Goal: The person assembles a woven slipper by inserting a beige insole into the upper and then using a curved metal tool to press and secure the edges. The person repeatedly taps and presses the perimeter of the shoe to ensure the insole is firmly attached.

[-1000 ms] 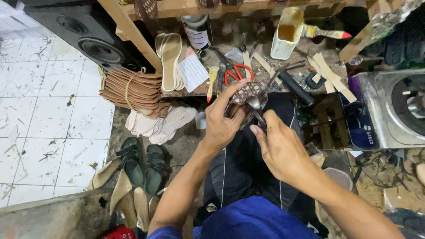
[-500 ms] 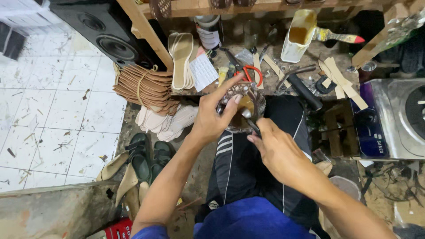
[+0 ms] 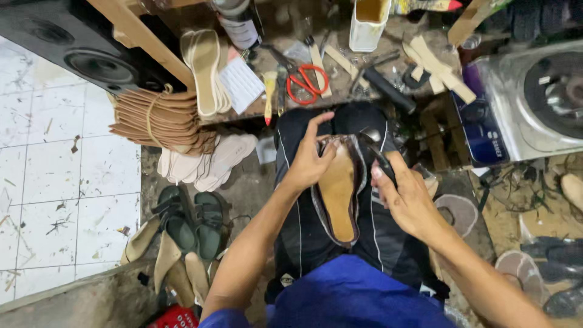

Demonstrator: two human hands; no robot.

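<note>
The shoe sole [image 3: 337, 189] is now lying flat along the person's lap, tan face up, where half a second ago it was being held up higher near the workbench. The left hand [image 3: 310, 159] is pressing its fingers closed on the sole's upper edge, while the right hand [image 3: 408, 197] is gripping a dark-handled tool [image 3: 378, 155] against the right rim. Red-handled scissors [image 3: 303, 82] are lying beyond both hands, and green sandals [image 3: 195, 222] are sitting to the left of the left arm.

Light was dim and even, brightest on the white floor tiles [image 3: 54, 182]; edges bent outward, perhaps slightly blurred.
</note>
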